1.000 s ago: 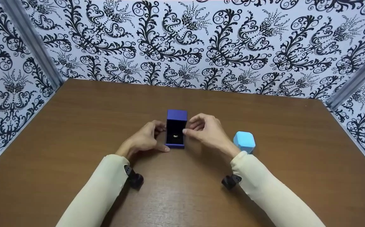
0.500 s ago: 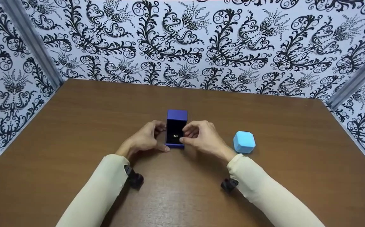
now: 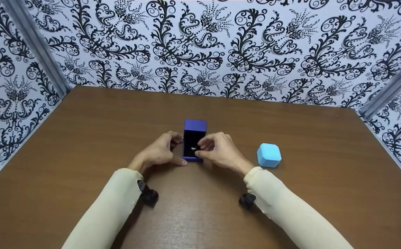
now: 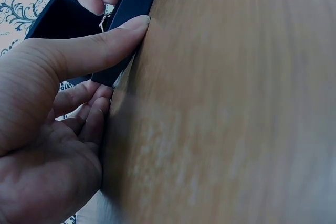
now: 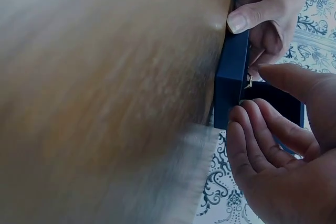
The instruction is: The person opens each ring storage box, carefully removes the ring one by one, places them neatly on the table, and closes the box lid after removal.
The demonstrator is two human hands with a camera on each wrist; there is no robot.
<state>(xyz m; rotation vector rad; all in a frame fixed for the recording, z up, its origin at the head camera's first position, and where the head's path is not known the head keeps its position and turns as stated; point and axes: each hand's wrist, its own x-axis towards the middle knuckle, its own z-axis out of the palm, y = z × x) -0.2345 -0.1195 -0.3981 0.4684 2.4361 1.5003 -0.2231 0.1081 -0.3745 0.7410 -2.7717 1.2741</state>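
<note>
One blue box (image 3: 195, 125) is held by the left hand (image 3: 160, 149); the right hand (image 3: 221, 150), fingers parted, apparently hovers beside its ring (image 3: 193, 148).

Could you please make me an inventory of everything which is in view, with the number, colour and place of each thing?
ring box: 1, blue with dark inside, standing open between the hands
ring: 1, gold-coloured, in the ring box
cube: 1, light blue, on the table, to the right of the box
table: 1, brown, below everything
patterned walls: 3, white with black, behind and at both sides
corner strips: 2, grey, where walls meet
wrist devices: 2, black, one per wrist
sleeves: 2, cream, on both arms
left hand: 1, bare, holding the box
right hand: 1, bare, beside the ring; contact unclear
</note>
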